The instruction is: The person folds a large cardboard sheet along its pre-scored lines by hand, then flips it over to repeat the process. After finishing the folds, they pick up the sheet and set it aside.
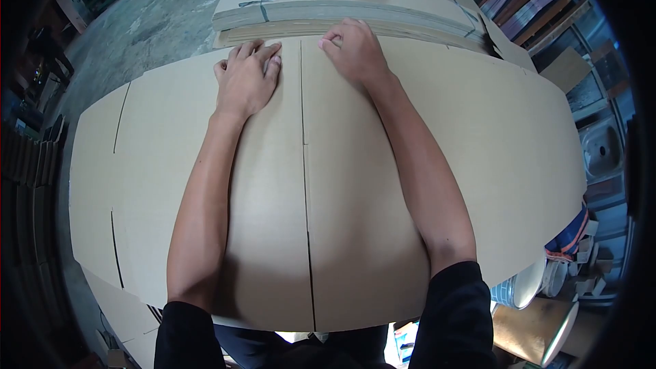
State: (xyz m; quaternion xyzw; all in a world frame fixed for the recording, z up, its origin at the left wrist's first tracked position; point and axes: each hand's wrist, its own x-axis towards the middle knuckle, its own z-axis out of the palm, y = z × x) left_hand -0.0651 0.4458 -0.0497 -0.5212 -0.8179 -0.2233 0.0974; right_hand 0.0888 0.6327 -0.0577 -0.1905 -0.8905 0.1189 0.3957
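Observation:
A large flat cardboard sheet (266,184) lies in front of me, with a dark seam running down its middle and short slits near its left side. On the sheet near its far edge, left of the seam, rests my left hand (247,76), fingers bent and slightly apart, with nothing visible in it. Right of the seam, my right hand (354,49) is closed at the same far edge, its fingers curled against the thumb; what it holds, if anything, is hidden.
Beyond the far edge is a stack of cardboard (307,10) bound with blue straps. A metal sink (601,150) is at the right. Round containers (523,290) stand at the lower right. Dark stacked panels (34,198) line the left side.

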